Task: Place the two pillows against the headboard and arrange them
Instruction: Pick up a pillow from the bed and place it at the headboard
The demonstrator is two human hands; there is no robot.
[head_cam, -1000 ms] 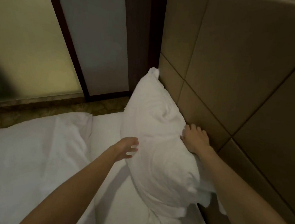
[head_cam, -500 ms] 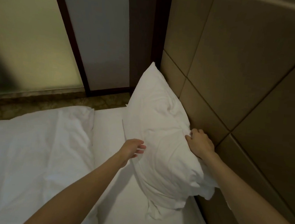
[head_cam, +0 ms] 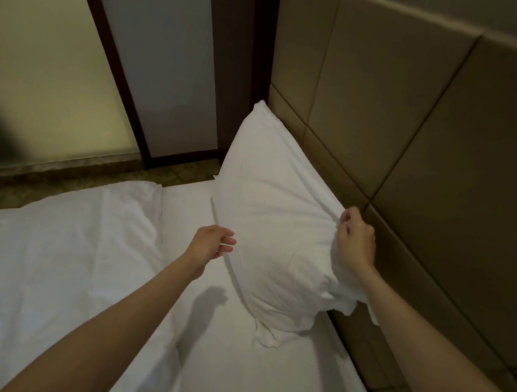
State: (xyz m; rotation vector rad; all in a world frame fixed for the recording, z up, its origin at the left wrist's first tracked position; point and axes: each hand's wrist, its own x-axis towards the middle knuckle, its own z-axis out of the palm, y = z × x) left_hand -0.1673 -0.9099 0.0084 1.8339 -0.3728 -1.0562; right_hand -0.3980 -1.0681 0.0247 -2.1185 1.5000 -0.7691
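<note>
A white pillow [head_cam: 276, 225] leans tilted against the tan padded headboard [head_cam: 427, 148], its far corner pointing up into the room corner. My right hand [head_cam: 356, 238] pinches the pillowcase at the pillow's upper edge beside the headboard. At the pillow's lower left edge my left hand [head_cam: 212, 245] has its fingers curled around the pillow's edge; whether it grips the cloth is unclear. Loose case fabric hangs from the pillow's near end. Only one pillow is in sight.
A crumpled white duvet [head_cam: 58, 256] covers the left of the bed, with the bare white sheet [head_cam: 267, 368] between it and the headboard. Beyond the bed's edge are a patterned floor strip [head_cam: 96, 175], a dark-framed frosted panel [head_cam: 43, 67] and a grey wall.
My right hand went from lying flat on the pillow to pinching its case at the upper edge and lifting. The pillow now leans more squarely on the headboard. My left hand stayed near the lower edge.
</note>
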